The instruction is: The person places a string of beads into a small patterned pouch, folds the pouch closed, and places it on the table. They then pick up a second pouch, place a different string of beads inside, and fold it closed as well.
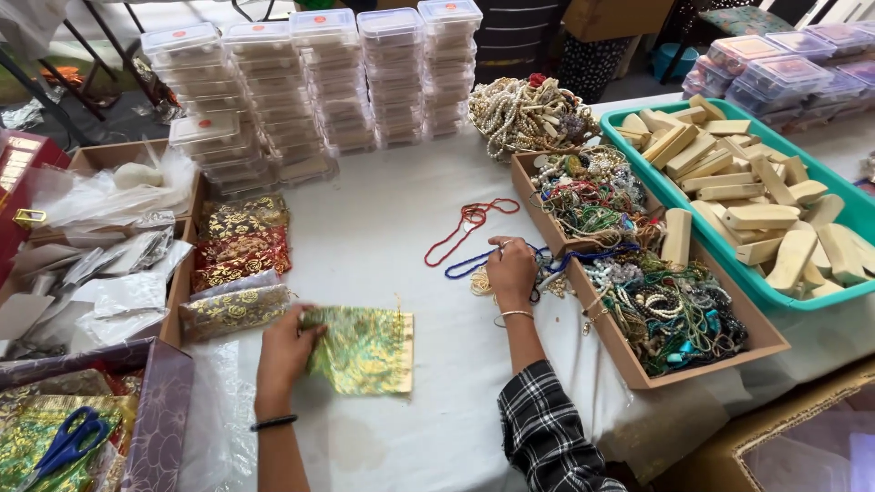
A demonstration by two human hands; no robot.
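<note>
Nearest, at the bottom left: blue-handled scissors [64, 445] lying on shiny fabric in a purple-lined box [159, 410], parked within reach. Just above, the left hand [287, 351], fingers curled onto the edge of a green-and-gold organza pouch [363, 350], pinning it flat on the white tablecloth [392, 237], probably to keep the mouth steady. Further right, the right hand [510, 271], fingers closed around a blue bead string [474, 263], at the near edge of the cardboard tray of necklaces [638, 301]. Close by, a red bead string [465, 223] looped loose on the cloth, apart from the hand. Left of the pouch, more gold-patterned pouches [239, 241] stacked in red and darker tones, likely kept as stock beside the work spot. Right of the cardboard tray, a teal tray [629, 117] heaped with pale wooden blocks [766, 219]. Farthest back, stacked clear plastic boxes [319, 82] in columns, and a mound of pearl-like necklaces [529, 114].
</note>
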